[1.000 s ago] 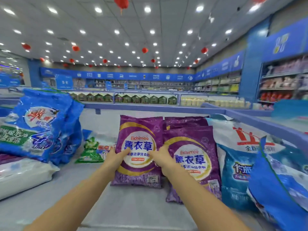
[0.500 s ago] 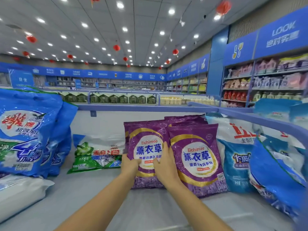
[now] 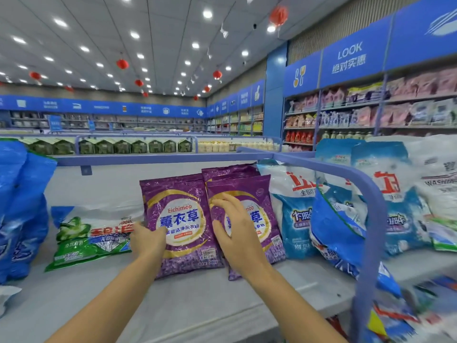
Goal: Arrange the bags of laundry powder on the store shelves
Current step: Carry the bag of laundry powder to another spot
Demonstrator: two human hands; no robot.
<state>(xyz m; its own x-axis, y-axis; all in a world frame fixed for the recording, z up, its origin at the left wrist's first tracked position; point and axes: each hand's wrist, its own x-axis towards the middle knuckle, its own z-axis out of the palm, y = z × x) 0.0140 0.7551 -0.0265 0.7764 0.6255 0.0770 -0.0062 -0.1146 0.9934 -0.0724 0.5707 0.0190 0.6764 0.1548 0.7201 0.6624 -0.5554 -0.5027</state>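
Lettering on right purple bag [image 3: 258, 191] sits partly behind right hand [image 3: 237, 236].

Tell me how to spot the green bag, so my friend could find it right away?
Look at the long grey shelf in front of the person. Find the purple bag that the left hand holds; right beside it, on its left, is the green bag. It is the only green and white one, and it lies low while the purple ones stand up.
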